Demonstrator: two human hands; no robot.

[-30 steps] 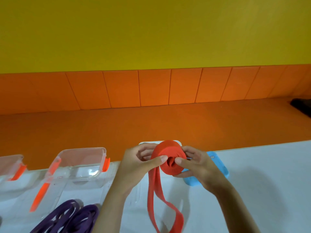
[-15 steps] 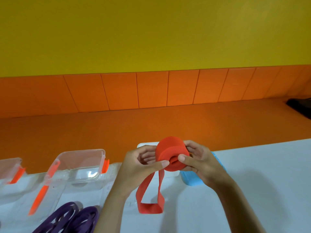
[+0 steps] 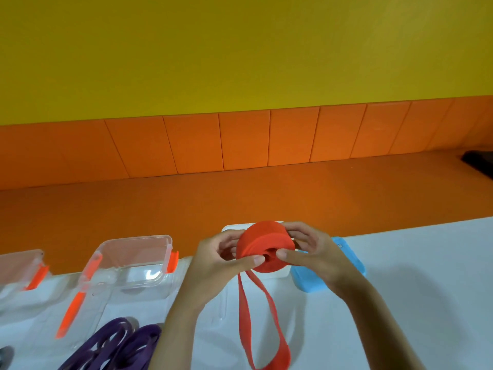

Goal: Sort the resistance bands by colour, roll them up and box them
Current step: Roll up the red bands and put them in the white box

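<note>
Lower left: purple bands (image 3: pixel 117 343) lie on the white bench (image 3: pixel 426 263), below a clear box (image 3: pixel 133 259) with orange clips. Centre — left hand (image 3: pixel 213 260) and right hand (image 3: pixel 317 259) both pinch the rolled red band (image 3: pixel 262 245), its tail looping down. Right — blue lid (image 3: pixel 309 283), its mark unreadable.
</note>
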